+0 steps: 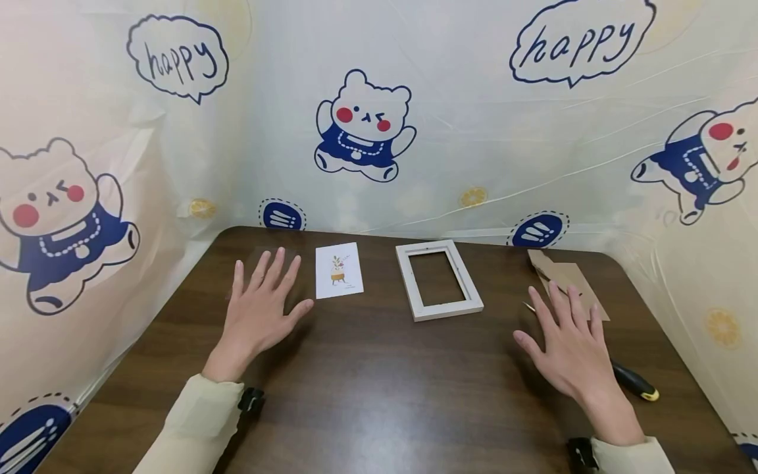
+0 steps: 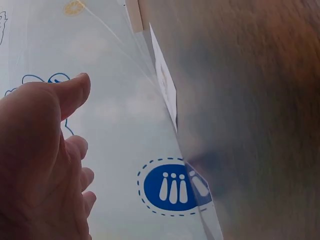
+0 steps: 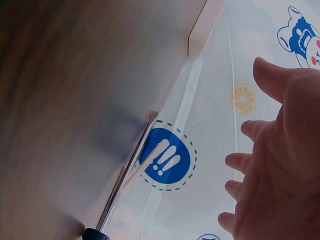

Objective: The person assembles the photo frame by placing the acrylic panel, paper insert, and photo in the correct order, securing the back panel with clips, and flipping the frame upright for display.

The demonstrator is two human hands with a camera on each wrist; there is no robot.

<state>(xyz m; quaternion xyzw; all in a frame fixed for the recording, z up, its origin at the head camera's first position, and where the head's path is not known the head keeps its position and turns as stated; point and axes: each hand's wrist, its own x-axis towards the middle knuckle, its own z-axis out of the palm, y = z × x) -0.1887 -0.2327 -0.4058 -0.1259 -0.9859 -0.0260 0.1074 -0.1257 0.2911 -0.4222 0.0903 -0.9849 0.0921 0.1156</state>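
Observation:
My left hand (image 1: 260, 313) hovers palm down over the table's left side, fingers spread, holding nothing. A clear, thin sheet (image 2: 202, 187) lies partly beneath it, hardly visible from above. Beside that hand is a white card (image 1: 349, 258) printed with a potted plant. Further right lies a white picture frame (image 1: 410, 283) without anything in its opening. Fingers spread and grasping nothing, my right hand (image 1: 571, 349) is above a screwdriver (image 1: 635, 380) with a black and yellow handle. It partly hides the screwdriver's shaft and a brown backing board (image 1: 574, 276) with a folded-up stand.
The dark wooden table (image 1: 379, 388) ends at a printed cloth (image 1: 450, 158) hanging behind and along both sides. Each wrist wears a black strap, the left strap (image 1: 251, 399) below a pale sleeve (image 1: 201, 411).

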